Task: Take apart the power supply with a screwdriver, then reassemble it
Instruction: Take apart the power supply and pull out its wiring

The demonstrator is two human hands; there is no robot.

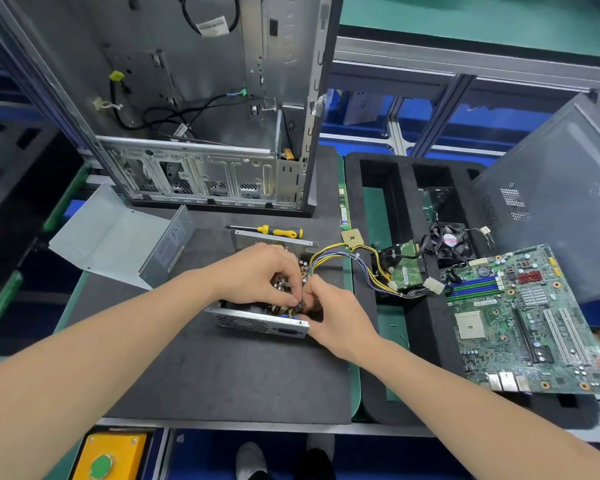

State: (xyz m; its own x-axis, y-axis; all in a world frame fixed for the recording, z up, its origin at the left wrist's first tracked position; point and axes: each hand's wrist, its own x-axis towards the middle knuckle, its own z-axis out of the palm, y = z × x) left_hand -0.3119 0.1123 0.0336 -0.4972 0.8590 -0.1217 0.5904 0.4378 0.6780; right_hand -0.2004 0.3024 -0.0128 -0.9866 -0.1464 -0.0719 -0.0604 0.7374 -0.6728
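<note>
The opened power supply (257, 322) lies on the dark foam mat, its grey metal base showing a vented front wall. My left hand (260, 275) reaches into it from above, fingers curled and pinching small wires near the front right corner. My right hand (329, 317) meets it there, fingers curled on the same wires. What the fingertips hold is mostly hidden. The supply's grey cover (118, 240) rests to the left. A yellow-and-black screwdriver (274, 231) lies behind the supply, untouched. A yellow and purple cable bundle (347, 256) runs from the supply to the right.
An open computer case (201, 133) stands at the back. To the right, a black foam tray (395, 209) bears a hard drive (404, 268), a fan (451, 240) and a motherboard (527, 320). A grey side panel (561, 202) leans far right. A yellow box with a green button (111, 459) sits below.
</note>
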